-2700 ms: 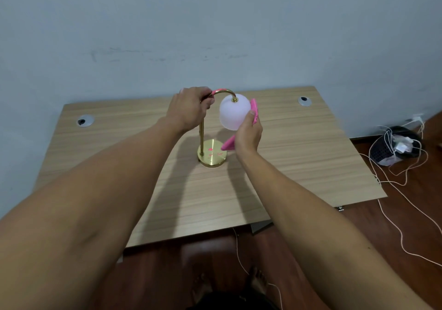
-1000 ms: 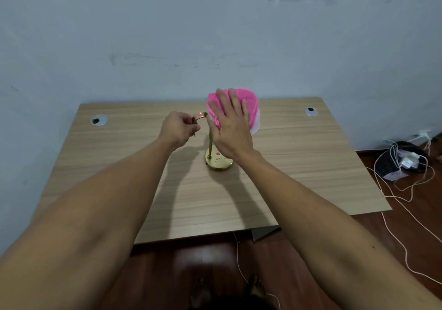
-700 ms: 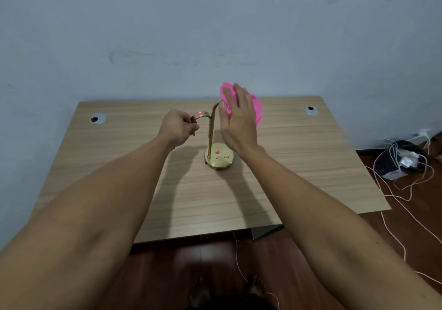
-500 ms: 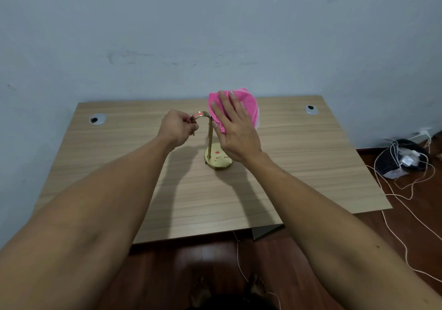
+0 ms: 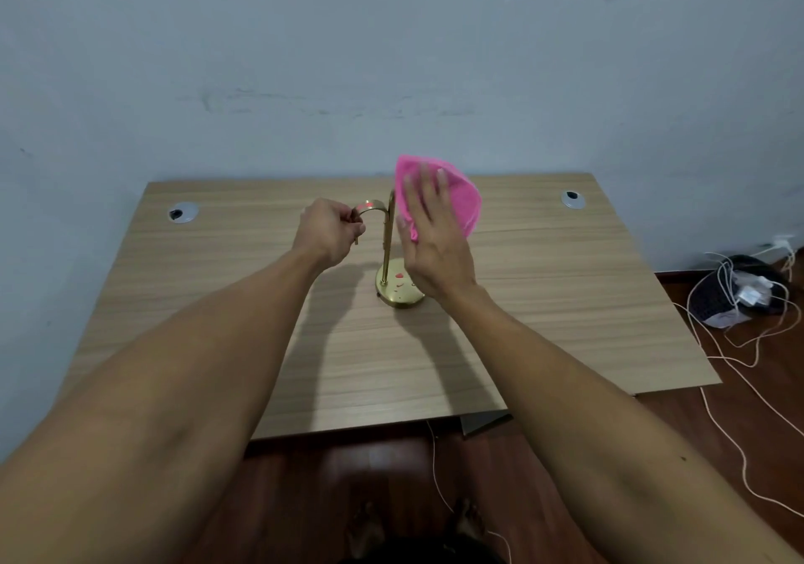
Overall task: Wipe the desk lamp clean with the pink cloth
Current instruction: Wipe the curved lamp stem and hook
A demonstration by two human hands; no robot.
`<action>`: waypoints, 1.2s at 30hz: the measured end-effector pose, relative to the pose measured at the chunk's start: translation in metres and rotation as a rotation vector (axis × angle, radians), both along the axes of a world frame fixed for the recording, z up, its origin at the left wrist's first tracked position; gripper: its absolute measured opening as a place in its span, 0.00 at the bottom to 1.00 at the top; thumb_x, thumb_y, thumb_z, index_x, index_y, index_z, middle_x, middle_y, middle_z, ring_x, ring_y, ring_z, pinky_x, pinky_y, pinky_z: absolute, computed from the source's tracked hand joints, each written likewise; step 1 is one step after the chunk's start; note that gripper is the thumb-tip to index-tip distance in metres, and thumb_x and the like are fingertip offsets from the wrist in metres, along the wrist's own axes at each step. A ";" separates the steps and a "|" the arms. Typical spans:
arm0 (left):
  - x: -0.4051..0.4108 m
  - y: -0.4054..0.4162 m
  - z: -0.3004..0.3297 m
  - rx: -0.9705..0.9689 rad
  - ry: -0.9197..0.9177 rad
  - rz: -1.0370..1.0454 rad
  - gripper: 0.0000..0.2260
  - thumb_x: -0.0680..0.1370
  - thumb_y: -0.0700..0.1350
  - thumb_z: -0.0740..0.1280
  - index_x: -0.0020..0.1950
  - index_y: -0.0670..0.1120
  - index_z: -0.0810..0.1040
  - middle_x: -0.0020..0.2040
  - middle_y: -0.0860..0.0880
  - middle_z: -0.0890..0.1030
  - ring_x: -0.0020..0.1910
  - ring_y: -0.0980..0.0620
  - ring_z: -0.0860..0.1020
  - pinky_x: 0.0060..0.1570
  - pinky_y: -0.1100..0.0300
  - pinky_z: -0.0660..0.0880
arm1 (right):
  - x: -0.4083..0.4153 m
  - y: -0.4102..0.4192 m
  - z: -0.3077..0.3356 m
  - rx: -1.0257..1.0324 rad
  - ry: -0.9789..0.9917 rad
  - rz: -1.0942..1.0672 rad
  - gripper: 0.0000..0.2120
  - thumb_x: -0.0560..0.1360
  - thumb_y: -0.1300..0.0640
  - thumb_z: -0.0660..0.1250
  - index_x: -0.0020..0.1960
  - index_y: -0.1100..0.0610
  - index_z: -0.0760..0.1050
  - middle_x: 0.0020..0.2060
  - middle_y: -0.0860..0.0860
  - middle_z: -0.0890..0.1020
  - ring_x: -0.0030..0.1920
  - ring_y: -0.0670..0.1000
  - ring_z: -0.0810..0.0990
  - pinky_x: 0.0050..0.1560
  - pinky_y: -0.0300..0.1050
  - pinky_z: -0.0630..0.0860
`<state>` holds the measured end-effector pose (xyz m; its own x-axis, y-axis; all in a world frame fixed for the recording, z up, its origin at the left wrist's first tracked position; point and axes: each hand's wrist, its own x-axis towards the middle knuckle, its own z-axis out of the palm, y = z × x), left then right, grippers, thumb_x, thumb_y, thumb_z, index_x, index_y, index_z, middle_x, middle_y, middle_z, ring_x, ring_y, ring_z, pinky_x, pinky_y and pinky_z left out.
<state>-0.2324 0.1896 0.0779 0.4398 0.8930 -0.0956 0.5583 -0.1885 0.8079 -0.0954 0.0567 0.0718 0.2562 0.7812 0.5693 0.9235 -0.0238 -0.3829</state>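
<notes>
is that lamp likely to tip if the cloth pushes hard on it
Probably tippy: the lamp has a thin tall stem on a small round base. The left hand gripping its curved arm likely steadies it. The cloth drapes softly, so it looks floppy.

Your left hand (image 5: 331,233) is curled shut around the curved brass arm of the desk lamp (image 5: 386,241), the arc emerging just past your fingertips and bending toward the upright stem. Your right hand (image 5: 435,241) lies flat, fingers (image 5: 428,191) spread, pressing the pink cloth (image 5: 457,198) over what seems to be the lamp's shade, though the cloth hides it entirely. The cloth shows beyond and to the right of your fingers. Below your right palm sits the round brass base (image 5: 398,291), resting on the wooden desk (image 5: 544,302). Well off to the right of both hands, tangled white cables (image 5: 739,293) lie on the dark floor.
</notes>
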 end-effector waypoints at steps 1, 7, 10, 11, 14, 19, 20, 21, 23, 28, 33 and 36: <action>0.000 0.000 0.000 0.003 0.006 0.000 0.04 0.77 0.38 0.73 0.44 0.40 0.85 0.40 0.38 0.85 0.38 0.48 0.80 0.48 0.54 0.80 | 0.001 0.002 0.004 0.017 0.110 -0.061 0.27 0.87 0.55 0.57 0.83 0.62 0.55 0.83 0.60 0.54 0.84 0.62 0.49 0.81 0.61 0.58; -0.001 -0.002 0.001 0.028 0.032 -0.009 0.05 0.78 0.39 0.72 0.43 0.42 0.85 0.36 0.43 0.83 0.35 0.49 0.79 0.36 0.64 0.73 | -0.004 0.002 -0.002 -0.056 0.025 0.031 0.28 0.87 0.56 0.56 0.83 0.64 0.54 0.83 0.62 0.52 0.83 0.64 0.48 0.83 0.62 0.52; -0.001 -0.002 0.002 0.040 0.053 -0.021 0.05 0.78 0.39 0.72 0.43 0.41 0.85 0.36 0.44 0.83 0.34 0.50 0.77 0.31 0.68 0.70 | -0.006 -0.001 -0.008 -0.043 -0.094 0.109 0.27 0.86 0.59 0.60 0.81 0.66 0.59 0.81 0.64 0.59 0.82 0.66 0.53 0.82 0.63 0.55; -0.001 -0.002 0.003 0.039 0.055 -0.018 0.05 0.78 0.39 0.72 0.43 0.41 0.85 0.36 0.44 0.83 0.34 0.51 0.77 0.31 0.67 0.70 | -0.005 -0.001 -0.007 -0.028 -0.086 0.074 0.26 0.86 0.58 0.59 0.81 0.65 0.59 0.81 0.63 0.59 0.82 0.65 0.54 0.82 0.63 0.54; 0.000 -0.003 0.002 0.042 0.062 -0.008 0.05 0.78 0.39 0.72 0.44 0.39 0.86 0.38 0.42 0.84 0.35 0.51 0.77 0.34 0.66 0.70 | -0.004 0.003 0.002 0.026 0.102 -0.108 0.27 0.87 0.57 0.56 0.83 0.65 0.54 0.83 0.62 0.55 0.84 0.62 0.50 0.83 0.62 0.50; -0.001 -0.002 0.003 0.044 0.071 -0.004 0.05 0.78 0.39 0.72 0.45 0.38 0.86 0.41 0.39 0.87 0.32 0.51 0.77 0.32 0.66 0.69 | -0.015 0.006 -0.003 0.003 0.126 -0.011 0.28 0.87 0.58 0.56 0.82 0.67 0.52 0.82 0.66 0.51 0.83 0.66 0.47 0.79 0.67 0.59; -0.001 -0.002 0.004 0.042 0.074 -0.009 0.05 0.78 0.39 0.72 0.45 0.39 0.86 0.41 0.39 0.87 0.32 0.52 0.76 0.31 0.66 0.69 | -0.019 0.006 -0.006 0.000 0.121 0.015 0.28 0.86 0.59 0.57 0.82 0.68 0.53 0.82 0.67 0.51 0.83 0.66 0.47 0.78 0.67 0.63; -0.001 -0.002 0.004 0.043 0.078 -0.015 0.05 0.78 0.40 0.72 0.45 0.39 0.86 0.41 0.39 0.87 0.32 0.52 0.76 0.31 0.66 0.69 | -0.023 0.007 -0.010 0.003 0.130 0.036 0.28 0.86 0.61 0.59 0.82 0.68 0.54 0.82 0.67 0.51 0.83 0.65 0.48 0.76 0.66 0.66; -0.001 -0.003 0.005 0.045 0.080 -0.020 0.05 0.78 0.40 0.72 0.44 0.39 0.86 0.41 0.39 0.87 0.34 0.50 0.79 0.34 0.65 0.72 | -0.028 0.008 -0.014 0.009 0.168 0.089 0.28 0.85 0.63 0.60 0.81 0.70 0.55 0.82 0.66 0.54 0.83 0.62 0.50 0.77 0.64 0.65; -0.001 -0.004 0.006 0.032 0.073 -0.038 0.05 0.78 0.39 0.71 0.43 0.41 0.85 0.41 0.38 0.86 0.36 0.48 0.79 0.36 0.63 0.72 | -0.031 0.004 -0.024 0.026 0.238 0.192 0.26 0.86 0.62 0.57 0.82 0.66 0.57 0.83 0.60 0.57 0.84 0.56 0.54 0.82 0.44 0.53; -0.001 -0.004 0.007 0.040 0.085 -0.027 0.04 0.78 0.39 0.72 0.45 0.40 0.86 0.37 0.42 0.83 0.32 0.53 0.76 0.31 0.71 0.68 | -0.041 -0.005 -0.029 0.056 0.613 -0.046 0.17 0.86 0.56 0.57 0.70 0.60 0.75 0.67 0.56 0.78 0.66 0.48 0.76 0.66 0.42 0.72; -0.002 -0.005 0.008 0.047 0.089 -0.032 0.04 0.78 0.38 0.71 0.45 0.40 0.86 0.37 0.44 0.82 0.31 0.54 0.75 0.28 0.74 0.66 | -0.040 0.002 -0.011 0.026 1.002 -0.340 0.17 0.87 0.52 0.56 0.62 0.60 0.79 0.57 0.56 0.83 0.59 0.54 0.79 0.56 0.42 0.71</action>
<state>-0.2341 0.1843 0.0861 0.4597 0.8831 -0.0941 0.6206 -0.2436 0.7453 -0.1350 0.0587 0.0604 0.8213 0.5705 -0.0079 0.1315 -0.2027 -0.9704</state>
